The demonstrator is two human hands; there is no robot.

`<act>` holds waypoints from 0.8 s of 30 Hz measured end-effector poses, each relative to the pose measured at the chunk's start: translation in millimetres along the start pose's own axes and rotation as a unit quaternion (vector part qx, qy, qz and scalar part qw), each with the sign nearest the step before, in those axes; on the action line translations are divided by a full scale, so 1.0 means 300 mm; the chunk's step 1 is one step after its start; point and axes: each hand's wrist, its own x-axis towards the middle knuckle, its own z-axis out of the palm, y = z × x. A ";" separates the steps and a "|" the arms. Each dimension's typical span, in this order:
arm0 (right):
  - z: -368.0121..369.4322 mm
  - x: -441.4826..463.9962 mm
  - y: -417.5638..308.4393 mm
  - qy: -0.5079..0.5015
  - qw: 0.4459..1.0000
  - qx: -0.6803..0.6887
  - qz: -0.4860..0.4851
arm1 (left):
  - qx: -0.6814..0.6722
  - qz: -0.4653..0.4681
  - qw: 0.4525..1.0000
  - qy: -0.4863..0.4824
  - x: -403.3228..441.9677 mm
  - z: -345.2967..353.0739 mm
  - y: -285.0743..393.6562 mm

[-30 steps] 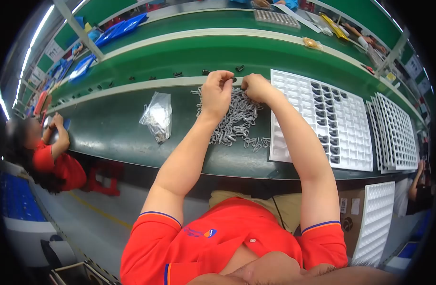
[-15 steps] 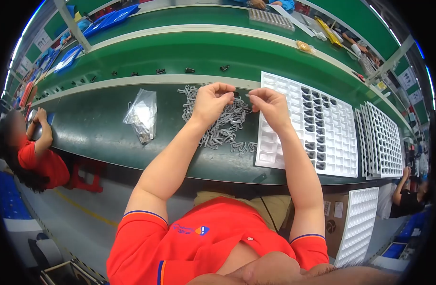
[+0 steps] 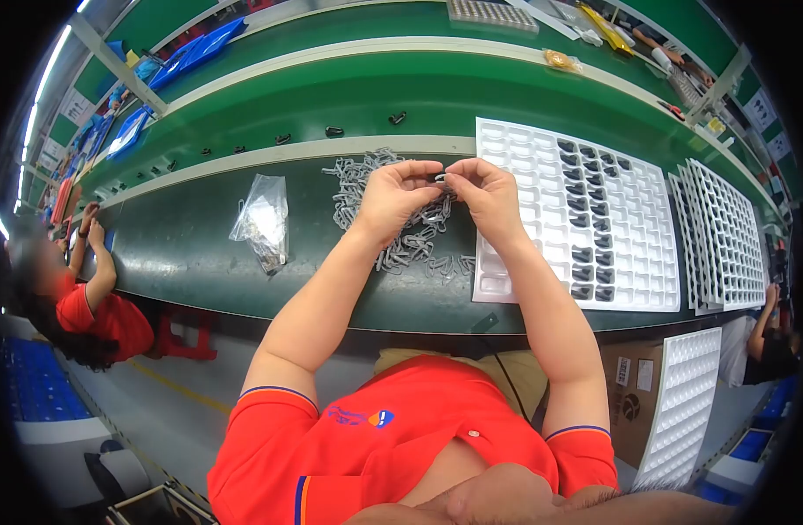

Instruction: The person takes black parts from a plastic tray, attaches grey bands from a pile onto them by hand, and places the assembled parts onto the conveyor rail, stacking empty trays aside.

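Note:
My left hand (image 3: 396, 199) is closed in a pinch on a small black part (image 3: 439, 172), mostly hidden by the fingers. My right hand (image 3: 489, 199) meets it, thumb and fingertips pinched on a small light-grey piece (image 3: 441, 178) that touches the black part. Below and behind both hands spreads a pile of grey plastic clips (image 3: 408, 243) on the dark green bench (image 3: 191, 223). Beside my right forearm lies a white compartment tray (image 3: 646, 223), with black parts (image 3: 578, 203) standing in some of its middle columns.
A clear plastic bag (image 3: 263, 219) lies left of the pile. Black parts (image 3: 334, 132) sit spaced along the green conveyor belt (image 3: 349, 96) at the back. Stacked white trays (image 3: 725, 232) stand at right. A person in a red shirt (image 3: 104, 315) works at far left.
My two hands have come together, so the grey piece now touches the black part. The black parts on the belt have shifted left. The camera view has shifted slightly.

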 end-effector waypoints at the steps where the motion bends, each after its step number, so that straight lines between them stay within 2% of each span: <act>1: 0.001 0.001 0.004 -0.001 1.000 -0.005 -0.001 | 0.001 -0.003 1.000 -0.001 0.000 0.000 -0.004; 11: 0.004 0.002 0.014 0.011 0.997 -0.074 -0.006 | 0.010 0.007 1.000 -0.014 0.005 -0.005 -0.025; 16: -0.013 0.011 0.016 -0.016 0.998 -0.052 0.011 | 0.008 0.012 1.000 -0.026 0.000 -0.008 -0.015; 19: -0.025 0.010 0.004 -0.078 0.989 0.114 0.060 | 0.064 0.015 0.996 -0.061 -0.001 -0.010 0.013; 20: -0.026 0.003 0.006 -0.074 0.988 0.120 0.065 | 0.091 0.018 0.993 -0.077 -0.005 -0.009 0.013; 23: -0.020 -0.002 0.005 -0.058 0.998 -0.007 0.005 | 0.155 0.035 0.985 -0.064 -0.011 0.001 0.003; 24: -0.018 -0.005 0.001 -0.058 0.998 -0.003 0.007 | 0.184 0.050 0.980 -0.057 -0.011 0.003 0.003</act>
